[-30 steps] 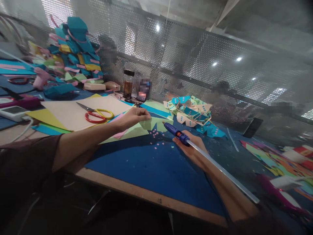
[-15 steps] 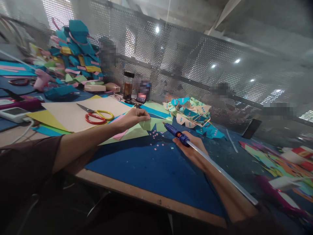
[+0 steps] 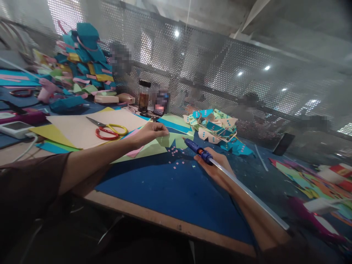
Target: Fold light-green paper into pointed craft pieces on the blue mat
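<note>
My right hand [image 3: 217, 165] is wrapped round a blue glue gun [image 3: 196, 146], and a long clear glue stick [image 3: 250, 190] runs out of its back. The gun's nozzle points left toward a piece of light green paper [image 3: 177, 140] with a zigzag edge. My left hand [image 3: 154, 132] is held in a pinch at that paper's left side; what lies between its fingertips is hidden. Small pink paper squares [image 3: 173, 151] are scattered on the blue tabletop [image 3: 165, 190] just below the green paper.
Scissors [image 3: 107, 132] with red and yellow handles lie on cream paper [image 3: 71, 128] at left. Decorated paper shapes [image 3: 217, 126] are heaped behind my right hand. A jar [image 3: 143, 96] stands before the perforated metal screen [image 3: 214, 69]. Paper pieces [image 3: 88, 55] pile high at back left.
</note>
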A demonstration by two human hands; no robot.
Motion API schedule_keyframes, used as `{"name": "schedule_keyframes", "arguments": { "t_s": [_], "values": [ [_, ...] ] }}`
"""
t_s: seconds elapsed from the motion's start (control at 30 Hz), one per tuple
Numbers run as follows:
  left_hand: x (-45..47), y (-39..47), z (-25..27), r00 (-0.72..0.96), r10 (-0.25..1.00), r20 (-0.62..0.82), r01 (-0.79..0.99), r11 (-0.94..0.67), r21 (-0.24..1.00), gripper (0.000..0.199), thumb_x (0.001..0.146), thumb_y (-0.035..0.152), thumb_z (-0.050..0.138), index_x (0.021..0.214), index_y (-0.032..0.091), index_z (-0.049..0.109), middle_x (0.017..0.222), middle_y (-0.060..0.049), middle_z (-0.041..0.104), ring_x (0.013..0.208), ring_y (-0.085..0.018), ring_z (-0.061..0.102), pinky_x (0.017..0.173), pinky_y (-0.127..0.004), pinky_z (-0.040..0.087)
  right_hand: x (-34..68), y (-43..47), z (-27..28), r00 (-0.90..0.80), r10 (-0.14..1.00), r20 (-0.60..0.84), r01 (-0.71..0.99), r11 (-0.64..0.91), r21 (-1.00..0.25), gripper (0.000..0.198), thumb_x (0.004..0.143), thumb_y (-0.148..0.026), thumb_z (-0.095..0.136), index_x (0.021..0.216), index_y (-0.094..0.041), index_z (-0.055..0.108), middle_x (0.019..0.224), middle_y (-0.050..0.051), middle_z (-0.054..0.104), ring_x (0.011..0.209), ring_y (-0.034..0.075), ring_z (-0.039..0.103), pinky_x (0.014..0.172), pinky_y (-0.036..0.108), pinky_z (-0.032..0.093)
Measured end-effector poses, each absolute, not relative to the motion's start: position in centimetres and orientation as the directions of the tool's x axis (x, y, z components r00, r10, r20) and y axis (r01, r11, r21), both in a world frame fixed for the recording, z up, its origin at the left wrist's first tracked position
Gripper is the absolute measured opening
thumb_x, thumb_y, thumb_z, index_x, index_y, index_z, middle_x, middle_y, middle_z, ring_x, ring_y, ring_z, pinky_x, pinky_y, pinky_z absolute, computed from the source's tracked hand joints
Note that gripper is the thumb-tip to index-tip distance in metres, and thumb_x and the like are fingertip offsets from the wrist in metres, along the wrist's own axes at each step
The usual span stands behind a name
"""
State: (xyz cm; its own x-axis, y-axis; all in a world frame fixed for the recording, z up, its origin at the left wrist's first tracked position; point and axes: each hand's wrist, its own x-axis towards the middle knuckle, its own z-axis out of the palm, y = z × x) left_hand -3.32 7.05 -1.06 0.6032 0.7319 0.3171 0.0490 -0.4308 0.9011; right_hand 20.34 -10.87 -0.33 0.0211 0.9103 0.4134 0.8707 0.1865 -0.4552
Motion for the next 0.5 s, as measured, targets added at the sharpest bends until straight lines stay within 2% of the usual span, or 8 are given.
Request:
{"name": "schedule_keyframes", "arguments": {
  "t_s": [0.17,0.5],
  "values": [
    [-3.33,7.0,-0.92,0.604,0.73,0.319,0.046,-0.432,0.901,0.018,0.078,0.034,0.069,0.078,0.016,0.067,0.074,-0.004,0.066,0.07,-0.016,0.059,0.066,-0.031,0.044,20.24,-11.03,-0.15,0.022,0.913,0.408,0.872,0.182,-0.454,0.019,0.085,-0.041,0.058,0.081,-0.023,0.056,0.063,-0.003,0.056,0.055,0.014,0.05,0.053,0.025,0.035],
    [-3.45,7.24,-0.81,0.579,0.747,0.328,0.022,-0.417,0.909,0.02,0.078,0.034,0.07,0.078,0.014,0.067,0.074,-0.003,0.065,0.071,-0.015,0.057,0.067,-0.03,0.042,20.41,-10.78,-0.51,0.015,0.91,0.414,0.866,0.195,-0.46,0.024,0.087,-0.045,0.058,0.08,-0.022,0.053,0.061,-0.003,0.054,0.054,0.013,0.048,0.052,0.024,0.033]
  ]
}}
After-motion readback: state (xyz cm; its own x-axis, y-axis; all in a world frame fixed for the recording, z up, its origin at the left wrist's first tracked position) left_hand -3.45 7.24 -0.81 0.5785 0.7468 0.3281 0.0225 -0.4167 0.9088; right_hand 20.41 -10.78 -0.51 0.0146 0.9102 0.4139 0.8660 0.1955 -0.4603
